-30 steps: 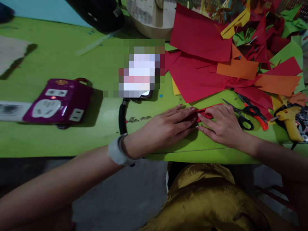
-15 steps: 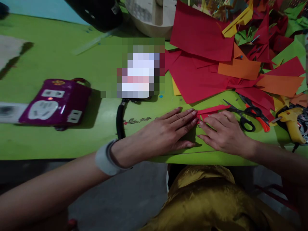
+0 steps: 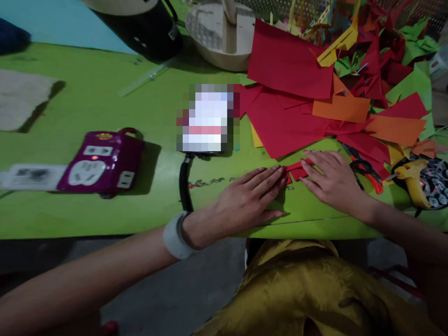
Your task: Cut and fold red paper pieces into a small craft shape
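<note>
Item: small red paper piece [image 3: 298, 171], lying flat on the green bench [image 3: 105, 205] near its front edge, mostly covered by the hands. Left hand [image 3: 250, 200]: fingers straight and together, palm down, tips pressing the piece's left end. Right hand [image 3: 332, 179]: fingers spread flat over its right end; neither grip is clamped round the paper, both only press on it. Just right of the right hand: scissors [image 3: 367, 169], orange-handled, partly hidden. Beyond them: yellow glue gun [image 3: 415, 182] at the bench's right edge. Behind: loose red and orange sheets [image 3: 290, 116]. Toward the left edge: purple power strip [image 3: 103, 162] (indicator lit). Risk, as judged: uneven pressure could skew the crease; a sliding right hand might meet the scissor blades.
</note>
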A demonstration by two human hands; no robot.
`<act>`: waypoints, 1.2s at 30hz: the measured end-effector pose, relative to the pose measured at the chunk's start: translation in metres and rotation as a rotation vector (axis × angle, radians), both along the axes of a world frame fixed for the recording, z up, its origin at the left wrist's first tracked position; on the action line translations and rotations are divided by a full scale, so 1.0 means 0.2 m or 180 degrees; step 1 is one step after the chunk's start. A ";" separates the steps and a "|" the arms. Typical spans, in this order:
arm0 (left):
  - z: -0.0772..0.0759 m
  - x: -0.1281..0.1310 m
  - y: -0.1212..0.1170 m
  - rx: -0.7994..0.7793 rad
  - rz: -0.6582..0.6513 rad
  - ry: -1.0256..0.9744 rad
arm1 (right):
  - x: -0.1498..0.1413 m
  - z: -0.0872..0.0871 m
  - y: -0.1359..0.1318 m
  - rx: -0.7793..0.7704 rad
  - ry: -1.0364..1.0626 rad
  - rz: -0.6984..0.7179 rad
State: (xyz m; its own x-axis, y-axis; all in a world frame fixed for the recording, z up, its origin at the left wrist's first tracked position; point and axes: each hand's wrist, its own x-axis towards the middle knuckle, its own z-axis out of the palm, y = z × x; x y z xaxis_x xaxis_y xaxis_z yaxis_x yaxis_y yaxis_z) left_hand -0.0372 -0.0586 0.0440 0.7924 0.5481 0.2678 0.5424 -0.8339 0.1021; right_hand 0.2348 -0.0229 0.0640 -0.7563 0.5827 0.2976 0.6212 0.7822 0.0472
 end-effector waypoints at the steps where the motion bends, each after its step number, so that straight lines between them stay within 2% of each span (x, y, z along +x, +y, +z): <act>1: 0.01 0.01 -0.01 0.0018 0.0036 -0.0002 | 0.00 -0.02 0.00 -0.0103 -0.0060 -0.0028; 6: 0.04 0.06 -0.04 -0.0178 0.0227 0.0052 | 0.01 -0.04 -0.01 -0.0215 -0.0379 -0.0060; 11: 0.07 0.05 0.01 -0.0388 0.0036 0.0190 | 0.01 -0.01 0.04 -0.0444 -0.0389 0.0076; 18: 0.11 0.03 0.10 -0.0433 -0.0286 0.0299 | 0.03 0.01 0.07 0.0050 -0.0173 0.0368; 22: 0.10 0.09 0.09 -0.0536 -0.0137 0.0153 | 0.05 0.03 0.08 0.0208 -0.0092 0.0493; 26: 0.12 0.15 0.08 -0.0464 0.0046 0.0021 | 0.06 0.00 0.13 0.0241 0.0023 0.0549; 29: 0.14 0.13 0.10 -0.0781 0.0051 -0.0268 | 0.07 -0.03 0.16 0.0124 -0.0006 0.0606; 32: 0.14 0.08 0.15 -0.1048 -0.0109 -0.0470 | 0.09 -0.04 0.17 -0.0097 -0.0017 0.0693; 36: 0.10 0.03 0.22 -0.0766 -0.0478 -0.0281 | 0.11 -0.03 0.16 -0.0237 0.0025 0.0779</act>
